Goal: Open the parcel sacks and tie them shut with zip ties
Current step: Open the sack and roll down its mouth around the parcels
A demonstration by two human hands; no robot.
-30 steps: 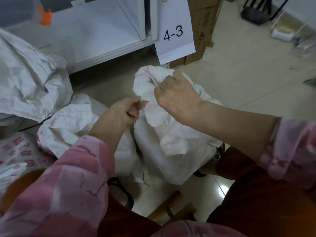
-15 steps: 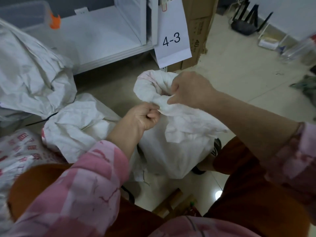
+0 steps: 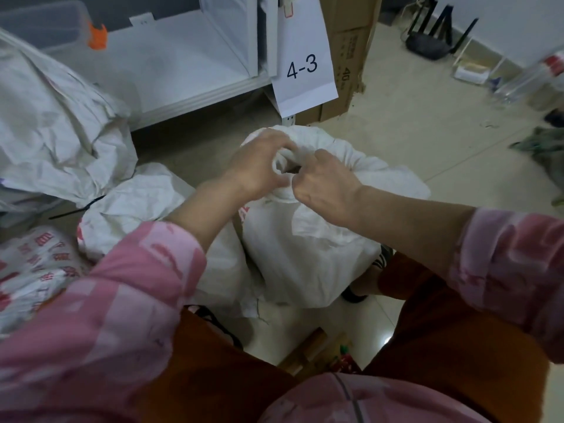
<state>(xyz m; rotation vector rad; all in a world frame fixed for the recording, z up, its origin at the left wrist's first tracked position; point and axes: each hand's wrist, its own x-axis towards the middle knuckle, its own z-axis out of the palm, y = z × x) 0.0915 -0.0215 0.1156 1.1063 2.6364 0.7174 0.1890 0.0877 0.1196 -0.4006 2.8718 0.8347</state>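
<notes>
We have the white parcel sack (image 3: 305, 254) standing on the floor between our knees, directly beneath both hands, so that its weight stays down while we work only on its top. Our left hand (image 3: 259, 166) curls round the gathered mouth (image 3: 283, 160) of the sack from the left, fingers wrapped over the bunched cloth, and our right hand (image 3: 323, 184) grips the same bunch from the right, its fingers tucked into the folds. The two hands sit almost touching, which we judge is meant to squeeze the loose fabric into one narrow neck, tight enough for a tie to go round. We see no zip tie in either hand; whether one is hidden under the fingers we cannot tell. A thin black strip (image 3: 77, 209), perhaps a zip tie, lies well off to the left of our left hand, across another crumpled sack (image 3: 137, 206), so reaching it would likely mean freeing that hand while the right keeps the neck pinched. Beyond the hands hangs a paper label (image 3: 302, 68) reading 4-3.
</notes>
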